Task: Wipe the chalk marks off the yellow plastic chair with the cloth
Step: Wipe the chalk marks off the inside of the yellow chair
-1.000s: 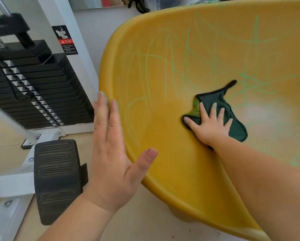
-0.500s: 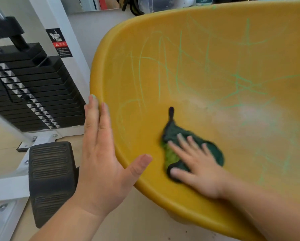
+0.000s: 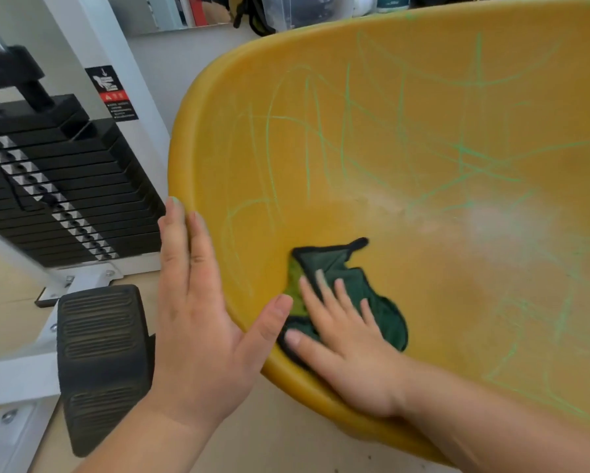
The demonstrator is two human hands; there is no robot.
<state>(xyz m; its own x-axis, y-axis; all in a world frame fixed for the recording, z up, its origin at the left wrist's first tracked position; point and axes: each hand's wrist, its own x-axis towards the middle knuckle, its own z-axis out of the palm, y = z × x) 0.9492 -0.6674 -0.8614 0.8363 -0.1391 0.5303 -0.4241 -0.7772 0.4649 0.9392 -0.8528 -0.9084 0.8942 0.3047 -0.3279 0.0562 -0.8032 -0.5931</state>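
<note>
The yellow plastic chair (image 3: 372,107) fills the right and centre of the view, its shell crossed by green chalk marks (image 3: 464,158). A pale, smeared patch lies across its middle. My right hand (image 3: 345,339) presses flat, fingers spread, on a dark green cloth (image 3: 385,315) low on the shell near the left rim. My left hand (image 3: 201,319) lies flat against the outside of that rim, fingers straight, thumb hooked over the edge next to the cloth.
A black weight stack (image 3: 65,186) in a white machine frame (image 3: 116,56) stands to the left. A black ribbed foot pad (image 3: 102,363) sits on the floor below my left hand. Bags and boxes crowd the shelf behind the chair.
My right hand has swept the cloth from the middle of the shell down and left to the rim beside my left thumb. My left hand stays on the rim.
</note>
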